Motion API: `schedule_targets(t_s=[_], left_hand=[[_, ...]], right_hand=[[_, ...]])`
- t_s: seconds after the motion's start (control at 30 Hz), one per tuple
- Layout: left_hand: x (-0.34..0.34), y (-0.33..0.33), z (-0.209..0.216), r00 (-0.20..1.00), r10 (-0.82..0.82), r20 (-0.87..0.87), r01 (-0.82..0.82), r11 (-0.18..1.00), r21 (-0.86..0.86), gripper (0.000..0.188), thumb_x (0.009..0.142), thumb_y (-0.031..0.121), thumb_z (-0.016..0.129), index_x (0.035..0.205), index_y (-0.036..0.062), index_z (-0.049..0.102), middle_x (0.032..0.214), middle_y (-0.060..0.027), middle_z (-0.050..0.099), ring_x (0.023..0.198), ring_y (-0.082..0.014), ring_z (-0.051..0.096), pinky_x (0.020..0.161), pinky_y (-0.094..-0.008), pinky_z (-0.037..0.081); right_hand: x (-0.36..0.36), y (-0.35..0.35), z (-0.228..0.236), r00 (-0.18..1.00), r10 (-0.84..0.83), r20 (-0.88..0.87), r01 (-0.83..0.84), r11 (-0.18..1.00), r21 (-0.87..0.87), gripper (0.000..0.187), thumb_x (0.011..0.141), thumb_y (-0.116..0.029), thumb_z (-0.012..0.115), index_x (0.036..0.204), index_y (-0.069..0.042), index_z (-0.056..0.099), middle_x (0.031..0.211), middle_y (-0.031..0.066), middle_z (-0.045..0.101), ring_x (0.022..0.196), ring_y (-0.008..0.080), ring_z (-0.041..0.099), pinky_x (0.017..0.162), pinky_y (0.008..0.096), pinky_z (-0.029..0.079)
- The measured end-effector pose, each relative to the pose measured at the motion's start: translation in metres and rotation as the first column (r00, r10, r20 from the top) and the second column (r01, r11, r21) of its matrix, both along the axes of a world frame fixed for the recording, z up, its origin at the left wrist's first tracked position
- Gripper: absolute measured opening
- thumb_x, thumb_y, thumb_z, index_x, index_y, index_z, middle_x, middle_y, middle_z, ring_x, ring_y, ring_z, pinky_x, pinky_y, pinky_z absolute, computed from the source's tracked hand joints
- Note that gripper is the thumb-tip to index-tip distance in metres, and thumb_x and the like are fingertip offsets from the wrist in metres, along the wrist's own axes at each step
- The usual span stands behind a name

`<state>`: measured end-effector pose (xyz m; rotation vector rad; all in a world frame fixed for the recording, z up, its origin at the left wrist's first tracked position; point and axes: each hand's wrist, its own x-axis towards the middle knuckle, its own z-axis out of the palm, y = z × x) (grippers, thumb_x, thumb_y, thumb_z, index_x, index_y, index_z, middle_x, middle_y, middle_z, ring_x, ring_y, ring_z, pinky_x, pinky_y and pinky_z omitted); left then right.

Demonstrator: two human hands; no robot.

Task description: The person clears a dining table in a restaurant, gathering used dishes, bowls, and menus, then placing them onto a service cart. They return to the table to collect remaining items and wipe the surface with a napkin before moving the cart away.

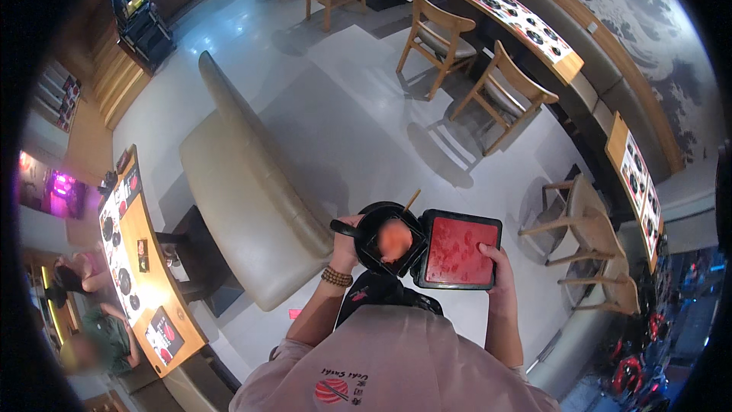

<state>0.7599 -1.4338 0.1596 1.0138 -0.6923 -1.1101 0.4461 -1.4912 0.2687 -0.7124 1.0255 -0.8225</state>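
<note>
My left hand point(345, 250) grips a round black pot-like vessel point(369, 227) by its left side, where a black handle juts out. Inside its angular black rim is a blurred orange-red shape point(395, 241) that I cannot make out. A thin wooden stick point(412, 199) pokes up from the far side. Close beside it on the right is a square tray point(460, 250), red with a black rim and some wet-looking blotches on its face. My right hand point(497, 268) is closed on the tray's right edge, thumb on top. Both things are held in front of my body above the floor.
A beige padded bench point(244, 206) stands just left of my hands. Beyond it is a wooden table point(156, 282) with place mats, where people sit. Wooden chairs point(507, 91) and a set table point(518, 19) line the right, with another chair point(587, 221) nearer.
</note>
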Motion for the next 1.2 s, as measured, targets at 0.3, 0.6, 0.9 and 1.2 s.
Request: schedule_targets(t_s=[0.3,0.6,0.9,1.2], left_hand=[[0.056,-0.149,0.010,0.988,0.105,0.111,-0.110,0.993,0.045,0.025,0.095,0.020,0.060,0.096,-0.0015,0.073,0.087,-0.0021,0.071,0.071,-0.0074,0.061,0.064,-0.0240,0.051],[0.130,-0.286,0.000,0.919,0.329,-0.218,-0.318,0.944,0.084,0.011,0.088,0.010,0.064,0.085,0.0021,0.072,0.084,-0.0006,0.070,0.073,-0.0073,0.060,0.065,-0.0263,0.052],[0.224,-0.406,-0.012,0.851,0.486,-0.200,-0.496,0.868,0.000,0.013,0.091,0.012,0.064,0.094,0.0023,0.072,0.089,-0.0025,0.072,0.077,-0.0092,0.063,0.068,-0.0272,0.054],[0.376,-0.503,-0.031,0.758,0.569,-0.319,-0.561,0.818,0.127,0.022,0.095,0.017,0.059,0.095,-0.0009,0.071,0.088,-0.0031,0.071,0.072,-0.0099,0.064,0.064,-0.0262,0.054]], right_hand=[[0.067,-0.197,0.010,0.990,0.137,-0.036,-0.136,0.990,0.038,0.053,0.081,-0.025,0.074,0.123,0.004,0.058,0.112,0.0156,0.068,0.099,0.0247,0.068,0.086,0.0371,0.056],[0.185,-0.408,0.014,0.937,0.341,-0.074,-0.338,0.940,0.050,0.049,0.081,-0.020,0.075,0.121,0.004,0.058,0.108,0.0151,0.068,0.093,0.0252,0.069,0.081,0.0373,0.057],[0.332,-0.589,0.026,0.817,0.565,-0.119,-0.559,0.825,0.080,0.047,0.080,-0.020,0.077,0.118,0.002,0.060,0.104,0.0135,0.069,0.088,0.0222,0.070,0.078,0.0349,0.058],[0.502,-0.709,-0.021,0.766,0.615,-0.188,-0.611,0.787,0.083,0.047,0.079,-0.021,0.076,0.116,0.004,0.060,0.104,0.0145,0.069,0.088,0.0243,0.070,0.079,0.0376,0.058]])
